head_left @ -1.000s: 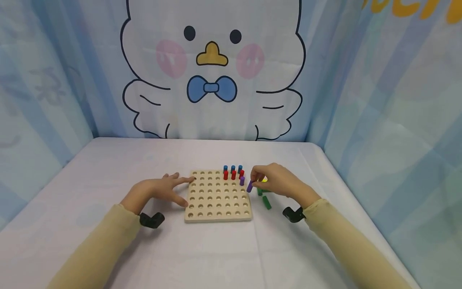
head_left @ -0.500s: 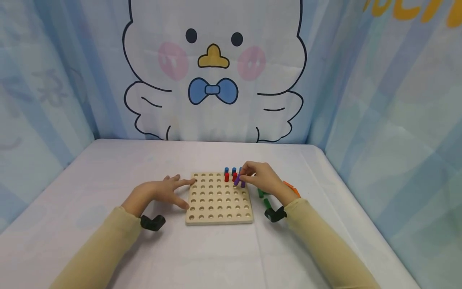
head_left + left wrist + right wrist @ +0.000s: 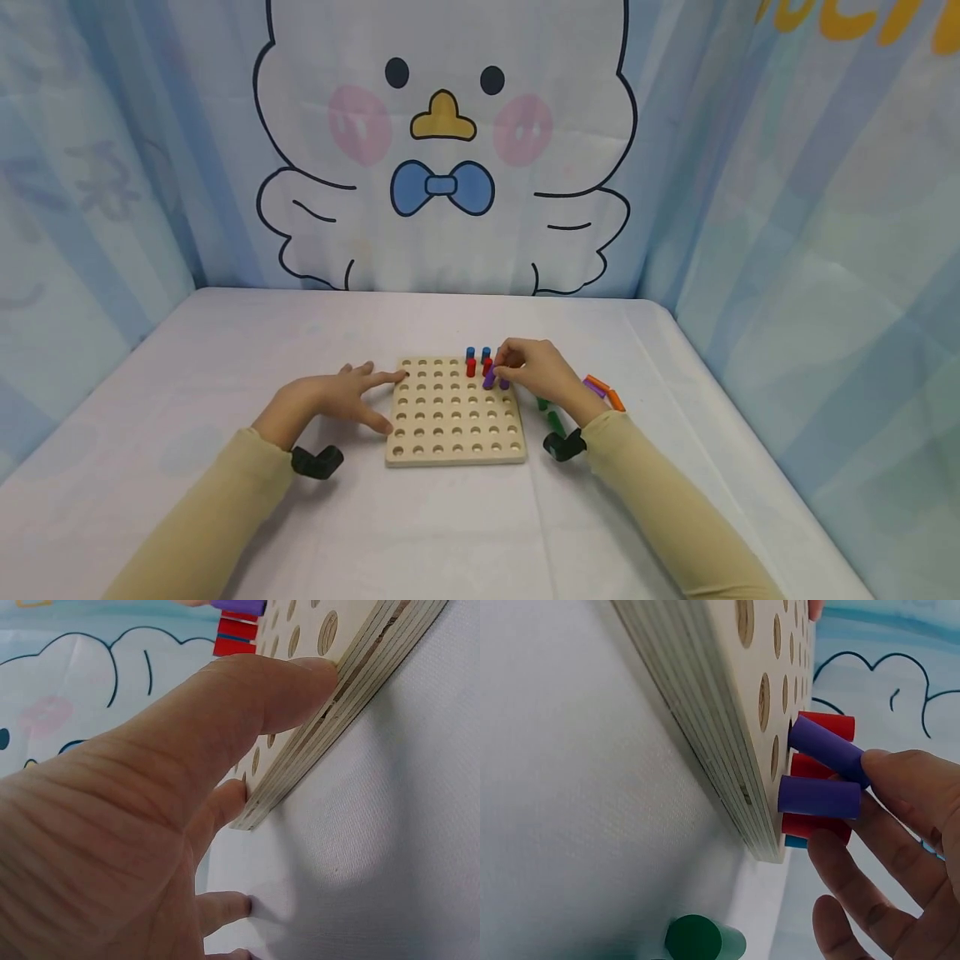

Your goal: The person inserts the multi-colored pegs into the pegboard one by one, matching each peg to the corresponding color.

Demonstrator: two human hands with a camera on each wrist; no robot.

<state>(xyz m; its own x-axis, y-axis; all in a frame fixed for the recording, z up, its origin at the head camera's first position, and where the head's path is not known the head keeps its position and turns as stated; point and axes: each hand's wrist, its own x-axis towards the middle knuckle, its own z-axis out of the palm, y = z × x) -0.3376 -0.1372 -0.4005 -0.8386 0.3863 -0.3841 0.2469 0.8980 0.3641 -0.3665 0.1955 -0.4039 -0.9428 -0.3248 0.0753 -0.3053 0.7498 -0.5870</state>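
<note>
A square wooden pegboard (image 3: pixel 441 457) with rows of round holes lies on the table. My left hand (image 3: pixel 330 396) rests at its left edge, fingers spread; in the left wrist view the thumb (image 3: pixel 292 690) lies on the rim. Thumb and fingers of my right hand (image 3: pixel 542 371) pinch a purple peg (image 3: pixel 831 750), tilted, its lower end right at a hole. Beside it a second purple peg (image 3: pixel 820 797) stands in the board. Behind these, red pegs (image 3: pixel 471 368) and blue pegs (image 3: pixel 470 353) stand in two rows, partly hidden by the right hand.
Right of the board, loose green pegs (image 3: pixel 556 423) lie near the right wrist. Farther right are orange pegs (image 3: pixel 617 401) and a loose purple peg (image 3: pixel 594 388). A curtain (image 3: pixel 442 250) with a cartoon print hangs behind the white table (image 3: pixel 450 533).
My right hand has carried the purple peg left, from beside the board's right edge to a hole next to the standing purple peg. The left hand keeps its place.
</note>
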